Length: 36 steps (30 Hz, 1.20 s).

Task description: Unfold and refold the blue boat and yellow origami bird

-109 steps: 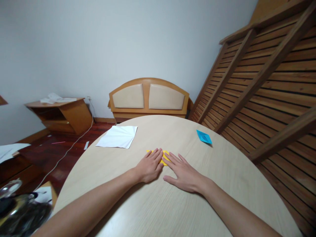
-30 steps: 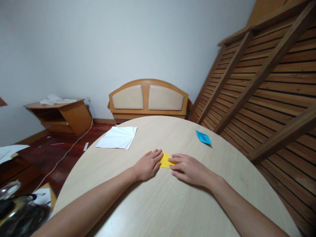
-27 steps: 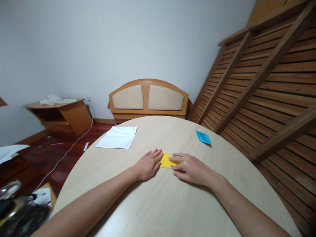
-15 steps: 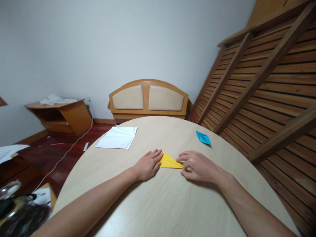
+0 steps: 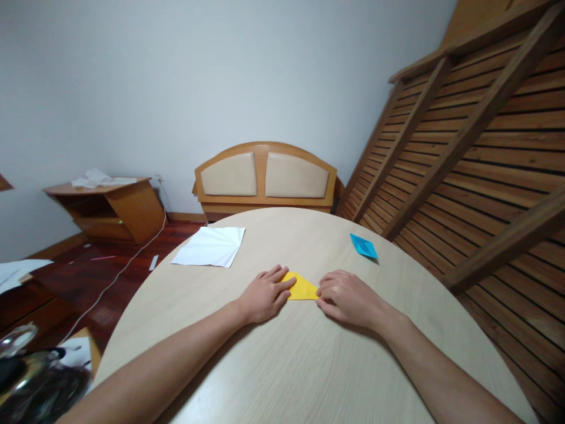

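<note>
In the head view, the left hand (image 5: 265,297) lies flat, fingers slightly apart, on folded yellow paper (image 5: 302,288) as the right hand (image 5: 348,298) pinches its right corner on a table (image 5: 273,371), between white (image 5: 209,246) and blue paper (image 5: 364,245).

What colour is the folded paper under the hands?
The folded paper is yellow, head view.

One table (image 5: 273,365); on it, three pieces of paper (image 5: 209,246) (image 5: 303,288) (image 5: 364,245) and two hands (image 5: 265,297) (image 5: 348,297); behind it, one headboard (image 5: 261,176) with two cushions (image 5: 228,175) (image 5: 296,175).
</note>
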Tool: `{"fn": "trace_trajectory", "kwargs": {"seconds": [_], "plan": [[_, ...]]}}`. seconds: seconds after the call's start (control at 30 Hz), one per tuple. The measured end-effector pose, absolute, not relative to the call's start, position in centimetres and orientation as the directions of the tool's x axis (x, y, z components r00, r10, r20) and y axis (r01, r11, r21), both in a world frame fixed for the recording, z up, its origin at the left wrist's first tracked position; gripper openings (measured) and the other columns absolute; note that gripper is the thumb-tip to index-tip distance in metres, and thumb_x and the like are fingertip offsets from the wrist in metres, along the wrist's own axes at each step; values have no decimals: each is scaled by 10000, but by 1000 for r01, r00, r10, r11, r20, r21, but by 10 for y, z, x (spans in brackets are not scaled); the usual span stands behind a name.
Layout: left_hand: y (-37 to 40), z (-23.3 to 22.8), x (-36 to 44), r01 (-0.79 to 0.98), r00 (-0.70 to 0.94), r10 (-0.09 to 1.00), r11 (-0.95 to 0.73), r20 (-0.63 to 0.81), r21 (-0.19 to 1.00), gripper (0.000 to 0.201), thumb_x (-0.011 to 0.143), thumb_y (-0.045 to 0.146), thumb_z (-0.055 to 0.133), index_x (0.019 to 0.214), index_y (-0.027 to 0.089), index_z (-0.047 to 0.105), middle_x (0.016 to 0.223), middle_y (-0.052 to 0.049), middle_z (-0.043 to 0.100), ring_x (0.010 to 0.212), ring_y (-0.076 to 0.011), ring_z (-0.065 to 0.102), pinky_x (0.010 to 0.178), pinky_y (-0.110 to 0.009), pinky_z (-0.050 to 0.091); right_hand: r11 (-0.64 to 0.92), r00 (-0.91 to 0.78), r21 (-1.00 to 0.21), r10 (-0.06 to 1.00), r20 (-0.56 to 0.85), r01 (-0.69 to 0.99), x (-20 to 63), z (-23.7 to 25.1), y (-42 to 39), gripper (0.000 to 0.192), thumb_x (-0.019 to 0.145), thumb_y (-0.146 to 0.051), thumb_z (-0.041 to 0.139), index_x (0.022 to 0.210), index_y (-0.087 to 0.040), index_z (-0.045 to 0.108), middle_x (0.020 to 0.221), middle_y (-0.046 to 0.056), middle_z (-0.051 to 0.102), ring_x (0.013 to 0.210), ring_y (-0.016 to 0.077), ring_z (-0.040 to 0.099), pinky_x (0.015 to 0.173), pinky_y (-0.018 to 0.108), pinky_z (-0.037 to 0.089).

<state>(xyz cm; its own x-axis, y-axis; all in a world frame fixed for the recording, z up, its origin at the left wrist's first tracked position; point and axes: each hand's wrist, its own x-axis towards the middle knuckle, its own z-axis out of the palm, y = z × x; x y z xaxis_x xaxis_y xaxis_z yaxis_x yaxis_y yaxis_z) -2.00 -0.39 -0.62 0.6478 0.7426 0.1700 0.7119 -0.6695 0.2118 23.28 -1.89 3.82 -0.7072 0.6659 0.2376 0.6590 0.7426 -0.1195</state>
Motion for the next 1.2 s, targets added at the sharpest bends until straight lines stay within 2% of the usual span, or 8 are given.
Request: {"fn": "trace_trajectory", "kwargs": {"seconds": [0.07, 0.2, 0.27, 0.5, 0.7, 0.87, 1.07, 1.2], "plan": [[-6, -3, -18, 706, 655, 733, -680, 184, 199, 432, 1019, 366, 373, 1417, 257, 503, 1522, -116, 428, 1428, -333, 346, 1086, -530, 391, 743, -709, -102, 663, 238, 661, 225, 38, -21, 204, 910, -216, 567, 807, -186, 740, 826, 72, 741, 835, 220, 657, 799, 348, 459], [-6, -2, -17, 672, 664, 707, -707, 243, 223, 399, 998, 359, 435, 1364, 244, 546, 1466, -91, 505, 1401, -289, 399, 1122, -486, 380, 774, -728, -172, 633, 263, 610, 211, 29, -24, 164, 934, -274, 597, 1022, -196, 712, 1046, 76, 727, 983, 224, 632, 872, 351, 466], [-6, -3, -17, 649, 665, 693, -720, 279, 245, 377, 987, 338, 461, 1330, 228, 568, 1432, -89, 541, 1382, -266, 429, 1139, -461, 373, 784, -736, -209, 621, 269, 584, 209, 22, -23, 183, 951, -290, 585, 1056, -210, 713, 1083, 66, 723, 1015, 218, 628, 908, 351, 465], [-4, -1, -16, 499, 746, 578, -814, 332, 296, 255, 971, 259, 480, 1139, 207, 665, 1316, -72, 637, 1271, -185, 551, 1179, -372, 334, 760, -704, -253, 649, 288, 598, 214, 14, -15, 189, 964, -283, 572, 1023, -220, 740, 1038, 50, 747, 974, 208, 647, 903, 352, 473], [0, -7, -18, 534, 709, 639, -763, 299, 365, 246, 965, 304, 508, 1106, 212, 688, 1281, -61, 668, 1242, -210, 588, 1112, -389, 428, 759, -707, -218, 651, 276, 613, 215, 15, -14, 215, 975, -304, 539, 1021, -220, 733, 1023, 65, 748, 954, 217, 658, 864, 354, 479], [3, -9, -21, 550, 696, 657, -747, 291, 373, 246, 974, 334, 516, 1065, 218, 713, 1266, -47, 679, 1228, -203, 600, 1079, -355, 458, 755, -704, -193, 655, 274, 627, 216, 12, -12, 218, 985, -283, 513, 1005, -210, 717, 1005, 64, 745, 941, 216, 661, 864, 348, 474], [2, -5, -21, 588, 683, 677, -732, 272, 345, 303, 992, 346, 471, 1190, 214, 658, 1236, -64, 694, 1219, -212, 610, 1018, -337, 497, 744, -692, -180, 666, 278, 644, 215, 10, -13, 208, 980, -221, 486, 967, -198, 692, 979, 64, 726, 899, 203, 639, 819, 324, 474], [1, -5, -21, 615, 660, 701, -711, 271, 340, 307, 978, 355, 483, 1194, 214, 650, 1217, -67, 701, 1184, -214, 630, 975, -321, 511, 719, -661, -195, 692, 290, 667, 214, 10, -13, 200, 964, -198, 482, 915, -184, 675, 905, 70, 700, 864, 203, 617, 781, 318, 472]]}}
